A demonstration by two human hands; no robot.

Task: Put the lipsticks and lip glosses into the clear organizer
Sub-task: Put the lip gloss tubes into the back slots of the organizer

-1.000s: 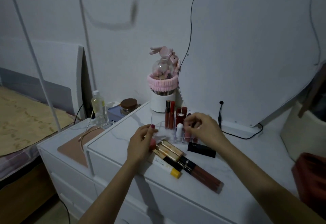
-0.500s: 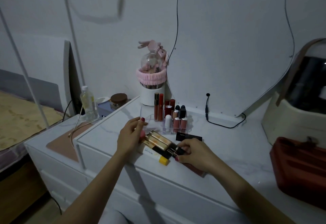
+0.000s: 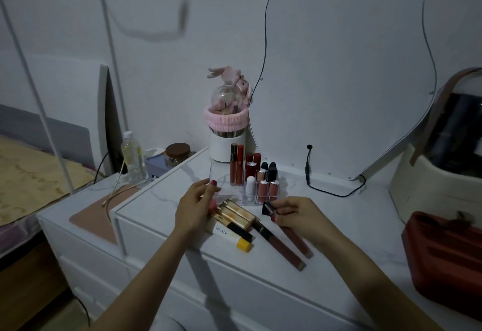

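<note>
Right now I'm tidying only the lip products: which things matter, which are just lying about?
Job: clear organizer; black lipstick held by right hand; gold tubes; yellow-capped tube; two long glosses.
Lying about: bottle; brown-lidded jar; cable; red case.

Wavy mirror (image 3: 339, 69), plastic bottle (image 3: 133, 157), red case (image 3: 443, 260), black cable (image 3: 331, 187)

Left hand (image 3: 194, 206) rests; right hand (image 3: 297, 213) fingers pinch.
</note>
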